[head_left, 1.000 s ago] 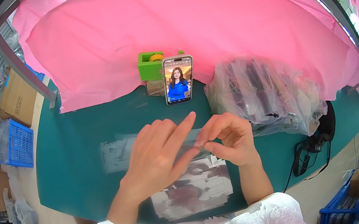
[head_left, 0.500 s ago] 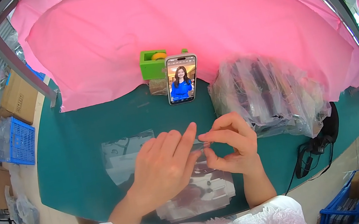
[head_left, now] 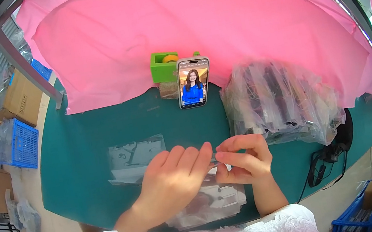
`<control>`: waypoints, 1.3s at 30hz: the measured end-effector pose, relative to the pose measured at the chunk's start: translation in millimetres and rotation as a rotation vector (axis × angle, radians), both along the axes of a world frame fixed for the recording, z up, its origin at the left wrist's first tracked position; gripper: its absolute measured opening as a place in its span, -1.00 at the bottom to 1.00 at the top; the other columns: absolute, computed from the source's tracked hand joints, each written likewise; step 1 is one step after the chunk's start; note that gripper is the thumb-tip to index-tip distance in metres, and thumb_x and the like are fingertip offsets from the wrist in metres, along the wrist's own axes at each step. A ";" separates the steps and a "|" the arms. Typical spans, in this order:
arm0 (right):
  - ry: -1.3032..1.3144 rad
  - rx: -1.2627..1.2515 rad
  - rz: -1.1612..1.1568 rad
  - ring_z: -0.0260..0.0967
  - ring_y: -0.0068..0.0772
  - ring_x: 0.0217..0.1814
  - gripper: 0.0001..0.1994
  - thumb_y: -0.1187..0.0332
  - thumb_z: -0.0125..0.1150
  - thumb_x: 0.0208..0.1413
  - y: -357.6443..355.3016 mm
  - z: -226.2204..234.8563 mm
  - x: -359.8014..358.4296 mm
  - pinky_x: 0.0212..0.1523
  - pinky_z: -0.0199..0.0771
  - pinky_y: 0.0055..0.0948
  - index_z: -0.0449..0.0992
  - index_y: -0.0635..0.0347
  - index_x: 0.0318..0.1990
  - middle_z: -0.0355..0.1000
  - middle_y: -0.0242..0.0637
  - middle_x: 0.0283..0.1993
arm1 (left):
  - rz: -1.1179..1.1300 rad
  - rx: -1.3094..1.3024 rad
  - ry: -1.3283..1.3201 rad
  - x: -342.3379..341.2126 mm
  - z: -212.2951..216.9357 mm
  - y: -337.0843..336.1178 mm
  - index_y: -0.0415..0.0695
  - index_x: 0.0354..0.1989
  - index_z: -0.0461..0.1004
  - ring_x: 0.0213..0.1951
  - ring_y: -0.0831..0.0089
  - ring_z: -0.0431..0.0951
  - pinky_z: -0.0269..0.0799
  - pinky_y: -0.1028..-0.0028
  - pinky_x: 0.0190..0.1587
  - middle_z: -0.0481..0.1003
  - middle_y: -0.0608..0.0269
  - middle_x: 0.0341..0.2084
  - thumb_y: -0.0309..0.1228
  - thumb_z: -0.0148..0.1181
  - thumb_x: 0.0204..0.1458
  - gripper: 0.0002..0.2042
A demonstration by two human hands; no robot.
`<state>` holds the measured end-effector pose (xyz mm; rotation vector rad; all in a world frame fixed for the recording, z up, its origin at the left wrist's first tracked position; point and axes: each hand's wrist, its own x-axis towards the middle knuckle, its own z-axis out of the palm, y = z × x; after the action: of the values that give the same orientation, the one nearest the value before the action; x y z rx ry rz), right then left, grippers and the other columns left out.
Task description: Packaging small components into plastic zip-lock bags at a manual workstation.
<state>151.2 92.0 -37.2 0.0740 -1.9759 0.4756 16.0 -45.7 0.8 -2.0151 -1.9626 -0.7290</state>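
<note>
Our left hand (head_left: 170,185) lies flat, open, on a clear plastic bag (head_left: 211,205). Our right hand (head_left: 245,160) pinches its edge; pressing evenly should serve best.

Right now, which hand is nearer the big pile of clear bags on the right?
Right. The right hand sits just beside the bag pile; the left hand lies farther left.

The left hand (head_left: 173,184) lay flat, fingers together, on a clear plastic bag (head_left: 208,205) on the green table (head_left: 78,148); the right hand (head_left: 245,160) pinched the bag's top edge beside the left fingertips; another clear bag (head_left: 134,156) lay just left; a phone (head_left: 193,82) stood upright before a green tape dispenser (head_left: 164,65); a heap of bagged items (head_left: 282,100) sat to the right, against pink cloth (head_left: 209,18).
</note>
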 end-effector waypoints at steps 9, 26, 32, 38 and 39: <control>-0.090 -0.078 0.068 0.51 -0.33 -0.32 -0.68 0.61 0.39 -0.35 0.8 11.1 1.2 -0.36 0.56 -0.51 0.58 0.25 -0.30 0.50 -0.05 -0.17 | -0.080 -0.004 -0.184 -8.3 14.6 -3.8 -0.11 0.14 0.47 -0.46 0.34 0.42 0.32 0.37 -0.43 0.36 0.27 -0.50 -0.33 0.39 -0.20 -0.40; -0.243 -0.357 0.045 0.38 -0.59 -0.44 -0.60 0.64 0.31 -0.30 2.7 19.9 4.4 -0.50 0.33 -0.63 0.62 0.29 -0.15 0.44 -0.14 -0.08 | -0.103 0.100 -0.338 -19.3 -1.6 9.2 -0.15 -0.04 0.52 -0.45 0.32 0.40 0.26 0.34 -0.38 0.41 0.28 -0.47 -0.38 0.48 -0.25 -0.50; -0.280 -0.246 0.086 0.36 -0.57 -0.44 -0.60 0.51 0.50 -0.24 6.6 18.9 5.0 -0.52 0.34 -0.61 0.62 0.26 -0.12 0.46 -0.18 -0.10 | -0.133 0.052 -0.326 -18.5 -2.9 9.4 -0.14 0.04 0.51 -0.42 0.27 0.38 0.30 0.33 -0.34 0.40 0.25 -0.47 -0.39 0.44 -0.21 -0.47; -0.303 -0.138 0.036 0.37 -0.52 -0.44 -0.60 0.42 0.54 -0.21 9.5 16.4 4.8 -0.52 0.37 -0.57 0.63 0.22 -0.12 0.48 -0.22 -0.18 | -0.112 -0.047 -0.323 -16.5 -6.4 8.8 -0.15 0.19 0.40 -0.37 0.19 0.43 0.38 0.27 -0.26 0.41 0.19 -0.44 -0.34 0.35 -0.08 -0.43; -0.306 -0.102 0.025 0.38 -0.51 -0.45 -0.60 0.41 0.54 -0.22 9.8 16.2 4.3 -0.52 0.37 -0.56 0.63 0.21 -0.12 0.48 -0.24 -0.20 | -0.111 -0.047 -0.325 -16.7 -5.9 8.2 -0.15 0.19 0.40 -0.37 0.19 0.43 0.38 0.27 -0.26 0.41 0.19 -0.44 -0.34 0.35 -0.08 -0.43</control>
<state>155.6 101.9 -21.0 -0.0406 -2.2475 0.6337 -0.7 -37.6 -5.0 -2.1609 -2.0639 -1.1072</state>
